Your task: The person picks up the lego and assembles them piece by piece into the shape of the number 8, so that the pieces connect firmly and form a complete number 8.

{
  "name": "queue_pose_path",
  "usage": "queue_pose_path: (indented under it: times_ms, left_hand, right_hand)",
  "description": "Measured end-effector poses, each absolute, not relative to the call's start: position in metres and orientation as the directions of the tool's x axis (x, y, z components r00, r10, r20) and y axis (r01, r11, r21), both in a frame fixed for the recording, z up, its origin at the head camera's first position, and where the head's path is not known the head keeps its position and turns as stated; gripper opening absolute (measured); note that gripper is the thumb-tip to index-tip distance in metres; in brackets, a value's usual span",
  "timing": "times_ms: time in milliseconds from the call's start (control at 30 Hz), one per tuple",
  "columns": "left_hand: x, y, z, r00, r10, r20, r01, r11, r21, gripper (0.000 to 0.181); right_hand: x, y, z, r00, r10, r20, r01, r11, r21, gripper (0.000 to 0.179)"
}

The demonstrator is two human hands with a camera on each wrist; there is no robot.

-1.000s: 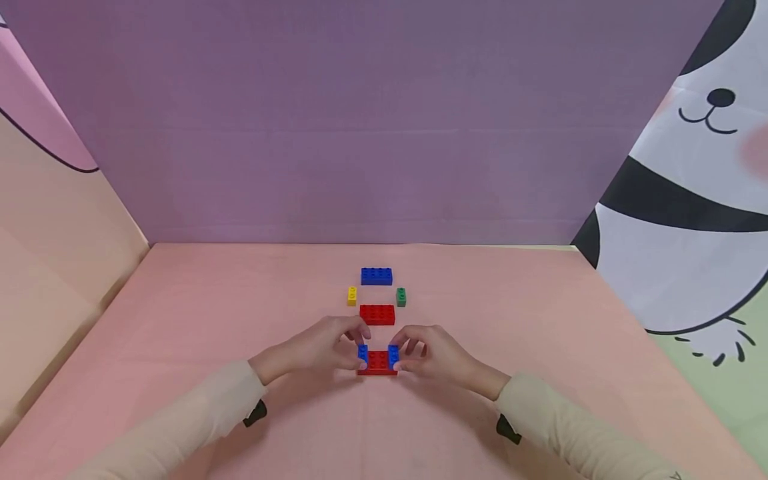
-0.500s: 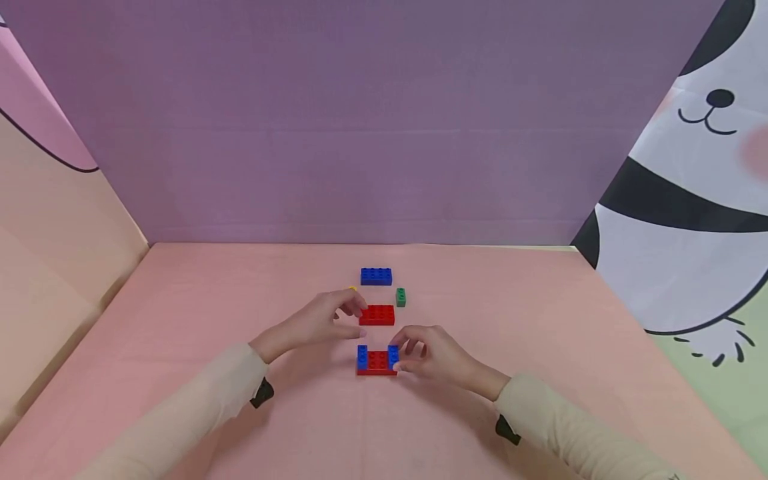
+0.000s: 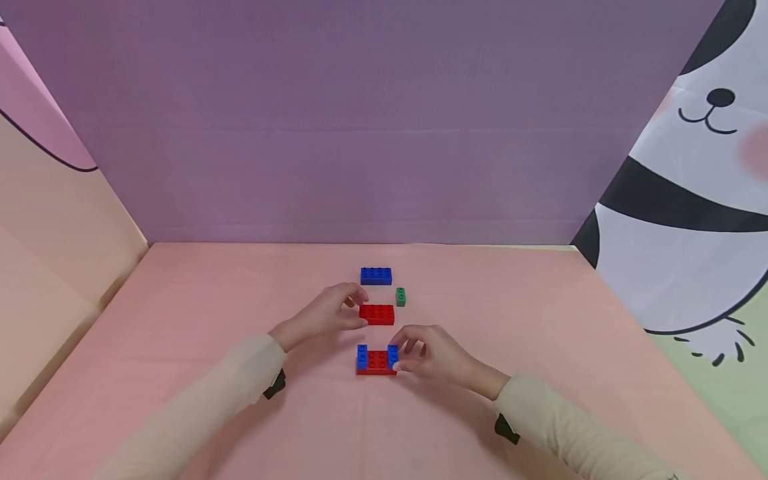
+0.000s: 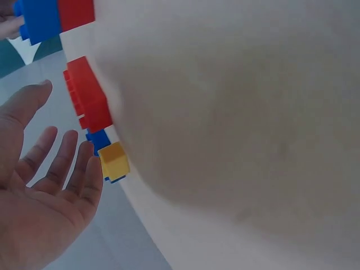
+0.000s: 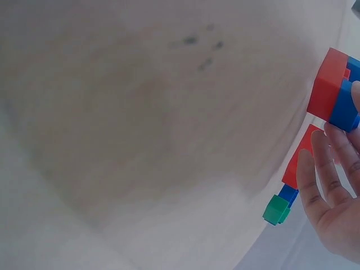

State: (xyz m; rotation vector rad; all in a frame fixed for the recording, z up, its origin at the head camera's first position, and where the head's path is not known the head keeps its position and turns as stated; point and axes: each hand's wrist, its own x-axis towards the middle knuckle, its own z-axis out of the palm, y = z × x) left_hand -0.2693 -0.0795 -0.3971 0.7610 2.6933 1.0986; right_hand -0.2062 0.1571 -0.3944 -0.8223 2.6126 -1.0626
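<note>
My left hand (image 3: pixel 327 310) reaches to the left of a loose red brick (image 3: pixel 377 315), its thumb and fingers apart and holding nothing. In the left wrist view its fingertips lie right by a small yellow brick (image 4: pixel 115 162), mostly covered by the hand in the head view. Nearer me, another red brick (image 3: pixel 377 363) bears two small blue bricks, a left one (image 3: pixel 363 357) and a right one (image 3: pixel 393 355), at its ends. My right hand (image 3: pixel 441 357) pinches the right small blue brick between thumb and forefinger.
A large blue brick (image 3: pixel 376 276) lies farthest back on the pink tabletop (image 3: pixel 240 287). A small green brick (image 3: pixel 401 297) stands just right of and behind the loose red brick. A purple wall (image 3: pixel 372 133) closes off the table's far edge.
My left hand has let go of the left small blue brick and moved away from me to the loose red brick, now covering most of the yellow brick. The right hand has stayed put.
</note>
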Motion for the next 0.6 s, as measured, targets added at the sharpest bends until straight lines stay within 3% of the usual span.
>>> queue_pose_path:
  times_ms: [600]
  left_hand:
    - [-0.2705, -0.071, -0.4035, -0.896, 0.443, 0.021, 0.355, 0.687, 0.635, 0.041]
  right_hand:
    - [-0.2073, 0.1579, -0.395, -0.813, -0.58, 0.047, -0.447, 0.57, -0.69, 0.027]
